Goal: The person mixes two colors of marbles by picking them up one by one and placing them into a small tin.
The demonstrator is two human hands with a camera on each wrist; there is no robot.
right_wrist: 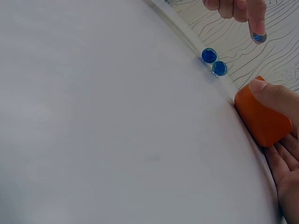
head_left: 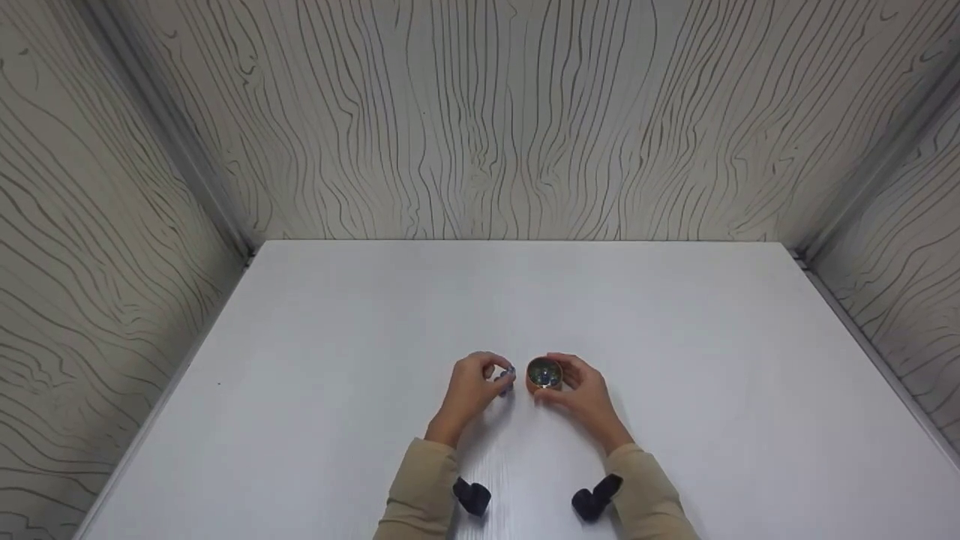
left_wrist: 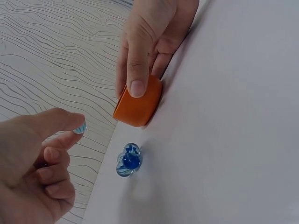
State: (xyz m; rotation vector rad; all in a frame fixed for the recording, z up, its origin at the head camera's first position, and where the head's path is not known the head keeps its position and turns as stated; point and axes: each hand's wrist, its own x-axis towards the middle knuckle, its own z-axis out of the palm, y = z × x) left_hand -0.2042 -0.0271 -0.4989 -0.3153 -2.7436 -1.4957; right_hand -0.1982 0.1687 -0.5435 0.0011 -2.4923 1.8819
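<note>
My left hand (head_left: 474,384) pinches a clear glass marble (left_wrist: 80,126) with light-blue swirls, raised over the table. Below those fingertips, several blue-patterned marbles (left_wrist: 130,161) lie close together on the white surface; two of them show as blue balls (right_wrist: 214,62) in the right wrist view. To their right, my right hand (head_left: 583,390) grips a small orange cup (left_wrist: 140,105) by its sides, thumb on the near wall. The cup stands on the table with its mouth up. From above, its inside looks dark and glassy, with greenish and blue glints.
The white table (head_left: 315,322) runs back to a wood-grain patterned wall (head_left: 480,120), with similar panels at both sides. Black wrist devices (head_left: 472,497) sit by the beige sleeves (head_left: 420,487) at the front.
</note>
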